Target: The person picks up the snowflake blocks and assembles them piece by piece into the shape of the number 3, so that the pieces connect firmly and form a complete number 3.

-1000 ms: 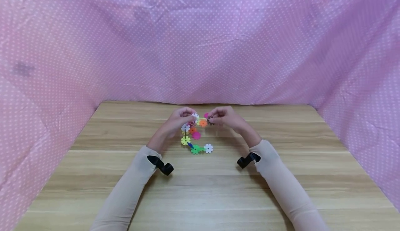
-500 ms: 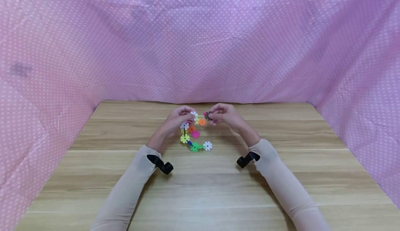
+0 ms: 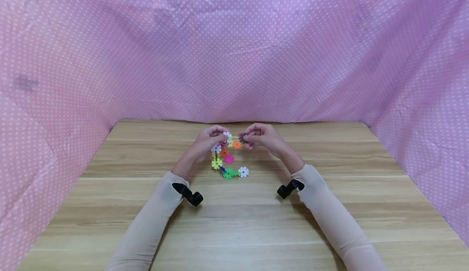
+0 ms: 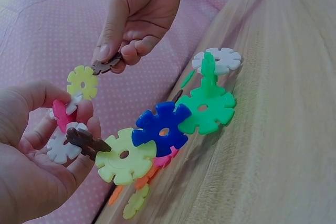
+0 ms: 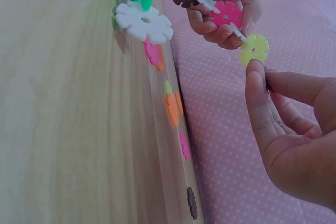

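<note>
A curved chain of slotted snowflake discs is between my hands. My left hand [image 3: 205,145] pinches the chain near a pink disc [image 4: 63,116] and its white neighbours. From there a yellow disc [image 4: 76,78] extends toward my right hand [image 3: 266,139]. The right thumb and fingers pinch a dark brown disc [image 4: 106,65], whose edge meets the yellow disc's rim; how deep they interlock is unclear. Below the left hand the chain continues through brown, pale yellow, a blue disc [image 4: 151,129] and green discs [image 4: 218,113] to a white end disc [image 4: 229,56].
Loose discs lie on the wooden table [image 3: 234,226] near its far edge, among them an orange disc [image 3: 237,145], a magenta disc [image 3: 229,158] and a brown disc [image 5: 191,203]. Pink dotted cloth [image 3: 234,59] hangs behind the table and at both sides.
My right hand has shifted slightly left, bringing the brown disc to the yellow disc's edge. Both hands rose a little and came back down. The left hand keeps its hold on the chain.
</note>
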`<state>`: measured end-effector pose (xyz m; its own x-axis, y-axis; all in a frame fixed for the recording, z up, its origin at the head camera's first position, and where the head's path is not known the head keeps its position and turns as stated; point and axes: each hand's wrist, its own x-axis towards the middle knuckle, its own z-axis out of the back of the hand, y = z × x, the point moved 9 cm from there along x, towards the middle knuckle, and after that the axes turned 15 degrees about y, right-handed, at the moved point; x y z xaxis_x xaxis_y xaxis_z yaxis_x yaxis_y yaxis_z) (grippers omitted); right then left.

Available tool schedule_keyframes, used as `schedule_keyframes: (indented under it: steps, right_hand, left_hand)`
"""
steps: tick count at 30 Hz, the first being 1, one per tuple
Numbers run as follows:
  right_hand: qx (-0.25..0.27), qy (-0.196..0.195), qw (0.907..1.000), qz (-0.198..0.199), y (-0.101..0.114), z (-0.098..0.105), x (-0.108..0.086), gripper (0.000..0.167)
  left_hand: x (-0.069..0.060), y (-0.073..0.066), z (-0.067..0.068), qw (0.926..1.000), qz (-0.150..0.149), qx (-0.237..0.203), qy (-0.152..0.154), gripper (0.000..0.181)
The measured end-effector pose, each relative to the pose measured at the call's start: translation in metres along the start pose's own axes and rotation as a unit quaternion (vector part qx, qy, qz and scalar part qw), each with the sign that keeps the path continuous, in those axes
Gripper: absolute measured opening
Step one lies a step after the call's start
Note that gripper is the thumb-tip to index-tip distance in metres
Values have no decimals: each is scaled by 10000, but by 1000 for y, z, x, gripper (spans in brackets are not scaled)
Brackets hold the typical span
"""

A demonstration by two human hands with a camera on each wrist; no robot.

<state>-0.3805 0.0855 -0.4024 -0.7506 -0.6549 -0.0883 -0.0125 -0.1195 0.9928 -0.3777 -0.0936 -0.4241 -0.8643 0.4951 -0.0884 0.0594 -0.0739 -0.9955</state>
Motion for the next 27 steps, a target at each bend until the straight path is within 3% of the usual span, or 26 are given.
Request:
schedule_keyframes:
  steps: [10, 17, 27]
  right_hand:
    - [-134, 13, 9999, -60, -2, 0, 1, 18]
    - [-143, 76, 9999, -8, -1, -2, 2, 19]
    - [-386, -122, 9991, 109, 2, 1, 2, 19]
  left_hand:
    - [0, 0, 0, 10000, -23, -3, -23, 26]
    - [0, -1, -3, 9998, -79, 58, 189, 25]
    - [1, -2, -9, 9991, -96, 164, 370, 27]
